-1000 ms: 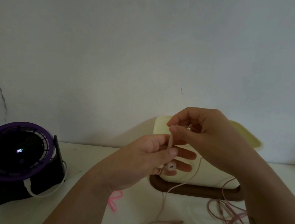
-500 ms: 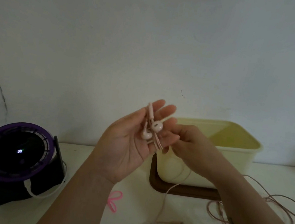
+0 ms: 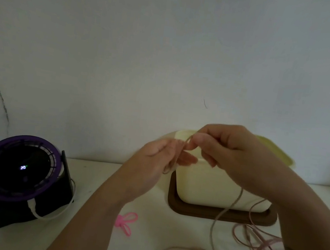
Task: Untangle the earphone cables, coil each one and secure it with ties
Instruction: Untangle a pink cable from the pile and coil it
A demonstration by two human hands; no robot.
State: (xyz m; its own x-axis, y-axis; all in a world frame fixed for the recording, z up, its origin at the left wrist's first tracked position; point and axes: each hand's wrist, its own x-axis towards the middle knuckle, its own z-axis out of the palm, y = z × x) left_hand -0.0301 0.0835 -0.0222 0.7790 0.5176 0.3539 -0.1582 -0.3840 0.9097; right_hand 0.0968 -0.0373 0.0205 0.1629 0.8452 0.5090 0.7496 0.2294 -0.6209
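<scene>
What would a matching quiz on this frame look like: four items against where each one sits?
Items:
1. pink tie
2. fan
3. cream box
4. held cable

Places:
A. raised, between the left hand and the right hand
B. far left of the table
C. on the brown tray
D. flat on the table between the two forearms

Pairs: 1-D, 2-B, 3-C, 4-A

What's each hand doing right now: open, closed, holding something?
Left hand: cable looped over its fingers; too blurred to tell the grip.
Right hand: closed, pinching the cable.
</scene>
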